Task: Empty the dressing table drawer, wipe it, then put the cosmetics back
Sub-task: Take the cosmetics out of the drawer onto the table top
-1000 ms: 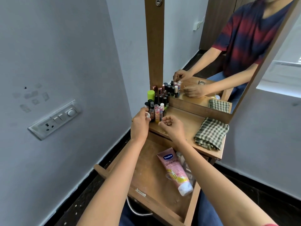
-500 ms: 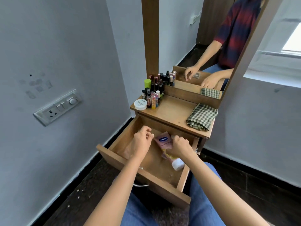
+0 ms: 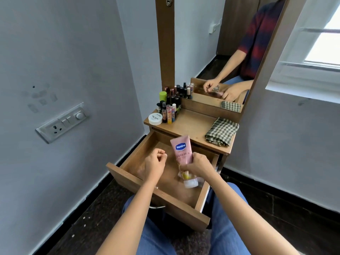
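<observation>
Scene: a person sat at a narrow wooden dressing table (image 3: pixel 195 126), seen from a head camera looking down at both bare hands.
Drawer: the open wooden drawer (image 3: pixel 184 216) was pulled out toward the person, over their knees in blue jeans (image 3: pixel 228 227).
Tube: a pink plastic squeeze tube with a blue oval logo and a white cap (image 3: pixel 182 151) was held above the right half of the drawer.
Tube direction: its long axis ran near to far and tilted upward, with the white cap at the near, low end and the flat crimped end at the far, high end by the tabletop's front edge. The printed label faced the camera.
Right hand: the right hand (image 3: pixel 199 165) grasped the tube around its lower half, fingers wrapped round it.
Left hand: the left hand (image 3: pixel 154 163) hovered over the drawer's left half with its fingers curled in, and nothing showed between them.
Drawer contents: something clear lay under the tube near the right wall, too blurred to identify.
Tabletop left: a cluster of small cosmetic bottles (image 3: pixel 170 107) stood in the far left corner, with a round white jar (image 3: pixel 155 119) just beside them.
Tabletop right: a folded green-and-white checked cloth (image 3: pixel 221 131) lay near the right edge.
Mirror: the wood-framed mirror (image 3: pixel 211 52) behind the table reflected the person's arms and hands.
</observation>
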